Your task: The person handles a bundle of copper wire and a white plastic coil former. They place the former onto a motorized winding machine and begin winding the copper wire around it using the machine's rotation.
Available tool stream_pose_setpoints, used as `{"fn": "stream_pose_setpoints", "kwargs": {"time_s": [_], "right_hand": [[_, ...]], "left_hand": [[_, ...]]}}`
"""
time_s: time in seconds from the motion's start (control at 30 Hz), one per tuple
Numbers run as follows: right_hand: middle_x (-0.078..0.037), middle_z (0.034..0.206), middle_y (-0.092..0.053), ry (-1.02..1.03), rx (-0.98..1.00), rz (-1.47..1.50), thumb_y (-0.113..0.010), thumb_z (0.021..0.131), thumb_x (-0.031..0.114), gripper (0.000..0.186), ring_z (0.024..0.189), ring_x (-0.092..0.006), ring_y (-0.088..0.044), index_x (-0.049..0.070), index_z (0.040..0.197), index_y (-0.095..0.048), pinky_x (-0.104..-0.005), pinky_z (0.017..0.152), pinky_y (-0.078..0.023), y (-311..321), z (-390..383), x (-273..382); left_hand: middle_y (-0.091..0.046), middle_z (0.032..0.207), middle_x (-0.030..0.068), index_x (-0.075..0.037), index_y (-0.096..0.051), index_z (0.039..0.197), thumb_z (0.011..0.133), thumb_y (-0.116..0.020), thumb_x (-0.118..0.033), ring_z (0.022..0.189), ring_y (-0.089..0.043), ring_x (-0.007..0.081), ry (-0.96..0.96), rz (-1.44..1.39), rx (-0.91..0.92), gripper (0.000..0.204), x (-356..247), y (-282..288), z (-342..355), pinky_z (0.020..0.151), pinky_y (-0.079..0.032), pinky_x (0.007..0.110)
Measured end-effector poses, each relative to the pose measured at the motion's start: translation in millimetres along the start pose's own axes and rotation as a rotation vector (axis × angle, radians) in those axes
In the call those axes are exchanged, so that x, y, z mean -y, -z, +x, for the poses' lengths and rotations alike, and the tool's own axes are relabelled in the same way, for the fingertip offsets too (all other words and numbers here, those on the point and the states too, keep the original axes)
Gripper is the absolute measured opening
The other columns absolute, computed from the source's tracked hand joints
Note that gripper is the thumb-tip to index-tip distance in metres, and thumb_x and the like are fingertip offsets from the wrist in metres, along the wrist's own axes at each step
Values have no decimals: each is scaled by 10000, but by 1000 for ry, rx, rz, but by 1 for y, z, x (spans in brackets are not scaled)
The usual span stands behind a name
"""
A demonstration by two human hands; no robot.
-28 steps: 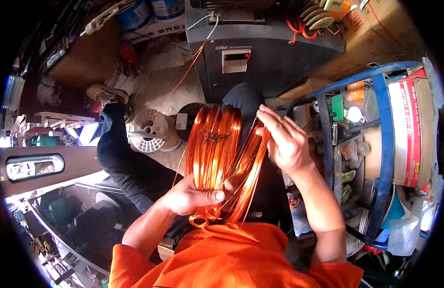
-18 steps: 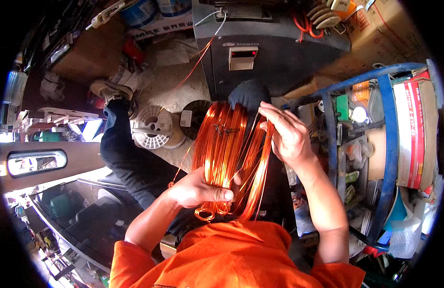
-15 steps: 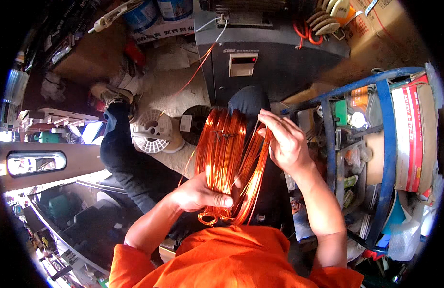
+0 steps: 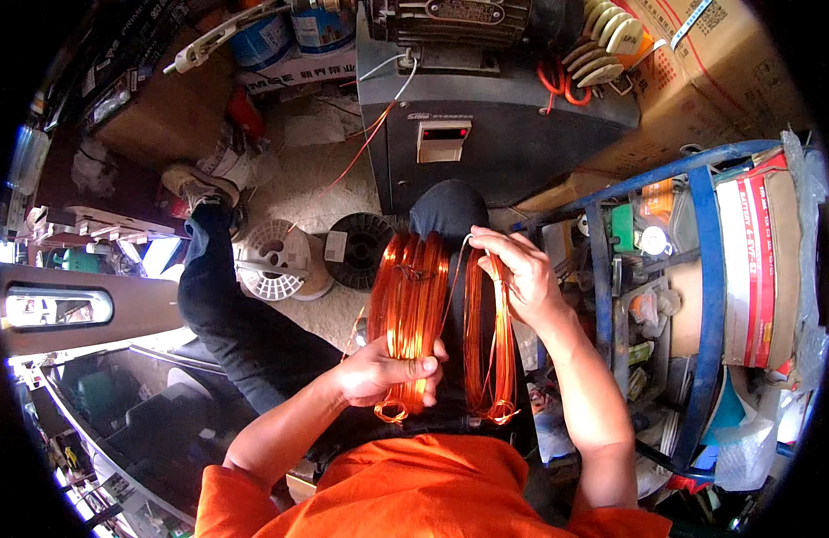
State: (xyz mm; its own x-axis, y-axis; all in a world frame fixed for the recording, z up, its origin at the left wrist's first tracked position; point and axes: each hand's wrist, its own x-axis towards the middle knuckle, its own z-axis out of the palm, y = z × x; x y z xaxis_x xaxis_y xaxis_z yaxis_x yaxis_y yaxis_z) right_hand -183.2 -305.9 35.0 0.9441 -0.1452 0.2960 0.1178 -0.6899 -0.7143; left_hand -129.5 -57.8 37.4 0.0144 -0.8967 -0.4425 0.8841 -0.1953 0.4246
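Observation:
A thick bundle of copper wire coils lies across my lap, tied near its far end with dark wire. My left hand is closed round the near part of this bundle, thumb on top. Apart from it, to the right, hangs a thinner copper wire coil, its loops stretched lengthwise. My right hand pinches the far end of that thinner coil between thumb and fingers. A single strand runs between the two coils. Small wire loops stick out at the near end of each.
Wire spools, one white and one black, stand on the floor ahead. Beyond them is a dark machine cabinet with an electric motor on top. A blue metal rack full of parts stands close at right.
The thinner coil has moved right, away from the main bundle, opening a gap between them. My left hand keeps its grip. My view has shifted slightly.

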Motion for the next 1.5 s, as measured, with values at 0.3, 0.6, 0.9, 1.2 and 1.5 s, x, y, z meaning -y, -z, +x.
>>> {"fn": "stream_pose_setpoints", "kwargs": {"time_s": [0.3,0.6,0.9,1.2,1.5], "right_hand": [[-170,955,-674,145,-129,-353,-672,782,73,209,773,-291,-651,-9,970,-634,-354,679,-531,7,3,28],[-171,1062,-623,147,-143,-315,-679,787,89,219,965,-339,-608,11,959,-568,-393,838,-499,8,1,32],[-165,1065,-604,-22,-99,16,-671,790,-9,283,970,-286,-621,-24,1055,-571,-339,800,-512,-1,-6,31],[-163,1053,-604,-67,-72,139,-721,741,3,310,968,-286,-615,-29,1015,-579,-326,808,-503,1,-7,27],[-158,1105,-593,-319,178,220,-675,744,-28,566,1046,-275,-589,11,1276,-484,-333,898,-477,30,-9,39]], "left_hand": [[-637,1011,100,-45,-531,972,841,-652,-9,762,-601,151,-246,86,-138,182,18,-6,4,684,-491,263],[-536,1232,259,-7,-485,1127,881,-580,-12,1075,-598,310,-87,-136,106,264,12,-23,-8,930,-482,421],[-648,918,135,-32,-484,906,907,-586,-55,856,-636,170,-165,153,-7,104,22,-31,-8,753,-518,292],[-631,938,144,-39,-430,1105,943,-528,-109,688,-621,199,-158,26,-7,202,23,-39,-10,631,-515,330],[-651,860,25,-15,-601,1016,954,-544,-178,619,-500,65,-176,220,-158,183,35,-45,-9,557,-422,214]]}}
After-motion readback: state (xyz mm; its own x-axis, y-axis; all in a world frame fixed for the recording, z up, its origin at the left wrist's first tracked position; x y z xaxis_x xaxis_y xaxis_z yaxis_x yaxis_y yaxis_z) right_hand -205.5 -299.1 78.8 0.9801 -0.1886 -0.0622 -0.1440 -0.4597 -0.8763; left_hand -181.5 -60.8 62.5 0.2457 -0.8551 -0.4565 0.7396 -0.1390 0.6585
